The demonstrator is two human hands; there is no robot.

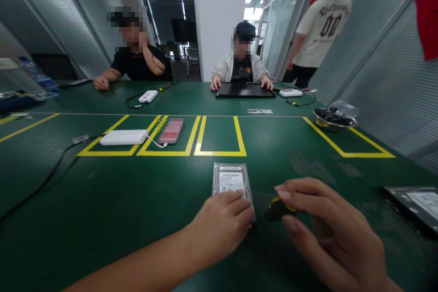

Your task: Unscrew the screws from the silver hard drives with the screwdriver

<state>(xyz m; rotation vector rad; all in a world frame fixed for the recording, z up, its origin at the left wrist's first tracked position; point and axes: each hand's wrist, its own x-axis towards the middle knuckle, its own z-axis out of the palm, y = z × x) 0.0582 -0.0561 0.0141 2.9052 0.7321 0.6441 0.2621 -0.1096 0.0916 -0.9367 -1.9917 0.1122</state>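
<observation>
A silver hard drive (230, 179) with a white label lies flat on the green table (102, 200) near the front edge. My left hand (221, 226) rests on its near end, fingers curled and pressing it down. Just to the right, my right hand (337, 232) pinches a small black and yellow tool (278, 209), which looks like a screwdriver handle, beside the drive's near right corner.
Another drive in a dark tray (415, 207) lies at the right edge. A metal bowl (333, 119) stands far right. A white power bank (123, 137) with cable sits in yellow-taped boxes. Two seated people and one standing person are at the far side.
</observation>
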